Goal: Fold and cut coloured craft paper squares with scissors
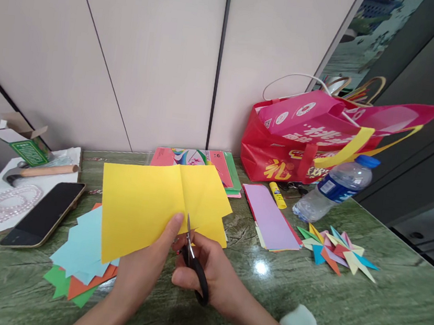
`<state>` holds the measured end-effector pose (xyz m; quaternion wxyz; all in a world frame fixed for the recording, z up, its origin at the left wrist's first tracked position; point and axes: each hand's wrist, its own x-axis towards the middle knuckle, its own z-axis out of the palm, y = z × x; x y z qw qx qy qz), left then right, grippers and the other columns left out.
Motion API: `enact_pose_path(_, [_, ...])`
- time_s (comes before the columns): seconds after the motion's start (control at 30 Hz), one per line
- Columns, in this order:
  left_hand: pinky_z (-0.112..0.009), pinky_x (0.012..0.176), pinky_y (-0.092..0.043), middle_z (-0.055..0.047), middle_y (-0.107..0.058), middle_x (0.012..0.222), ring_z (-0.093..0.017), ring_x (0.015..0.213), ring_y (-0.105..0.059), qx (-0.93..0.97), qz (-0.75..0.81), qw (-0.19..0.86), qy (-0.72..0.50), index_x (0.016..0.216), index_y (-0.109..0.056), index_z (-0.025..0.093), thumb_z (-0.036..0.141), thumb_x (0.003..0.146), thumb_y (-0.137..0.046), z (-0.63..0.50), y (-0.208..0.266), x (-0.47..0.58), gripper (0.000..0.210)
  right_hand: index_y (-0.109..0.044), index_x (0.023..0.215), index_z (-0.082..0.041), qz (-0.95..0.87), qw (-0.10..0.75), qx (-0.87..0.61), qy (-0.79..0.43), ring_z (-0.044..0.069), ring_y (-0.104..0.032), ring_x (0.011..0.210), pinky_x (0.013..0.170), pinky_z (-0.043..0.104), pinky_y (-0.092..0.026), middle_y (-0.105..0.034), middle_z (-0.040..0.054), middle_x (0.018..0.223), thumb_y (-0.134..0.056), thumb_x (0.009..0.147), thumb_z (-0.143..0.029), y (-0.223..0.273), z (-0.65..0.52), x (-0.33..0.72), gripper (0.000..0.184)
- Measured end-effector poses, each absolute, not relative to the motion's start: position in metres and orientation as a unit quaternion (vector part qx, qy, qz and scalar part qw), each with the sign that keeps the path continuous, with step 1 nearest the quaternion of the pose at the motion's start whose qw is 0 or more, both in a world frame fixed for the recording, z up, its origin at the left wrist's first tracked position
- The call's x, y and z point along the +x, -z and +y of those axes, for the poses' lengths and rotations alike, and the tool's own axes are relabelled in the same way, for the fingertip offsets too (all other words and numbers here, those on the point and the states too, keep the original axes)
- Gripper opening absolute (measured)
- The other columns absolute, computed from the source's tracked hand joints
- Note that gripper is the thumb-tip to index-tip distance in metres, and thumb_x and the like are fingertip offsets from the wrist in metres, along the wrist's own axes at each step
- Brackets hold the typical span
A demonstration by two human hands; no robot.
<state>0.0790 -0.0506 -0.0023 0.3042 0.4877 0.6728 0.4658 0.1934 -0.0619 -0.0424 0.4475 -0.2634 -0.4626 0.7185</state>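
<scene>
My left hand (pixel 149 259) grips a sheet of yellow paper (pixel 140 206) near its lower edge, thumb on top. A crease runs down the sheet. In my right hand (pixel 211 272) are scissors (pixel 198 281) with black handles, their blades at the crease by the paper's near edge. More yellow paper (pixel 218 231) lies beneath on the right. Light blue paper pieces (pixel 84 246) sit by my left forearm, over orange and green ones. Right of my hands is a stack of lilac paper strips (pixel 271 216).
A phone (pixel 44 215), hammer (pixel 42 171), bead strings (pixel 8 205) and green box (pixel 31 147) are at left. Behind lie paper packs (pixel 233 172). Rightward are a glue stick (pixel 277 195), red bag (pixel 273 153), water bottle (pixel 336 190) and folded paper stars (pixel 336 248).
</scene>
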Motion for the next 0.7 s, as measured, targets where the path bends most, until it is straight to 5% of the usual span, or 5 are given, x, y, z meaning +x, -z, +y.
enact_pose_path(0.7, [-0.038, 0.099, -0.03, -0.004, -0.065, 0.103, -0.023, 0.106, -0.054, 0.491, 0.668, 0.302, -0.471, 0.091, -0.06, 0.023, 0.05, 0.069, -0.056, -0.0494, 0.0066, 0.0771, 0.035, -0.05, 0.077, -0.016, -0.449, 0.43, -0.332, -0.709, 0.006, -0.04, 0.042, 0.043, 0.018, -0.031, -0.049, -0.0074, 0.047, -0.076, 0.054, -0.033, 0.0487, -0.0615, 0.1922, 0.038])
